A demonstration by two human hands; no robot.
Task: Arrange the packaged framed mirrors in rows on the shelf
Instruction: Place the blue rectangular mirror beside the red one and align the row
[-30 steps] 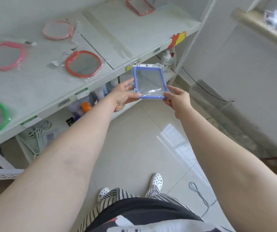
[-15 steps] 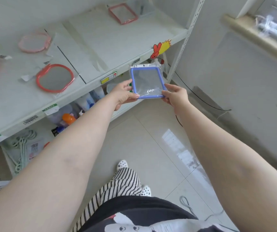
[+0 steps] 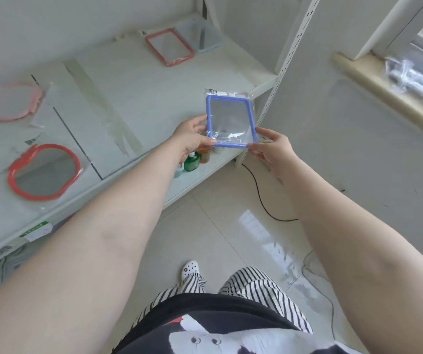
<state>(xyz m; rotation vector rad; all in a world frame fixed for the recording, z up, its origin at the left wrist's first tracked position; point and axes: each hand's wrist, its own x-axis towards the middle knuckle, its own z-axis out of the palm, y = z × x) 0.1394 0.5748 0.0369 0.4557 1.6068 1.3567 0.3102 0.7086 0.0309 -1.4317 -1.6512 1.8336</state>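
I hold a blue-framed rectangular mirror [image 3: 231,121] in a clear plastic bag over the front right edge of the white shelf [image 3: 138,98]. My left hand [image 3: 192,139] grips its lower left corner and my right hand [image 3: 273,152] pinches its lower right corner. A red apple-shaped mirror [image 3: 44,172] lies at the shelf's front left. Behind it lies a pink apple-shaped mirror [image 3: 11,102]. At the back right of the shelf rests a red rectangular mirror [image 3: 169,47], with a pale blue rectangular mirror [image 3: 207,37] beside it.
A white perforated upright post [image 3: 289,49] stands at the shelf's right end. Bottles [image 3: 192,162] sit on the lower shelf under my left hand. A black cable [image 3: 259,195] crosses the tiled floor. A window sill [image 3: 384,98] with plastic bags runs along the right wall.
The view has swung right and both hands carried the blue mirror up over the shelf's front right edge. The green and far-left pink mirrors have left the view.
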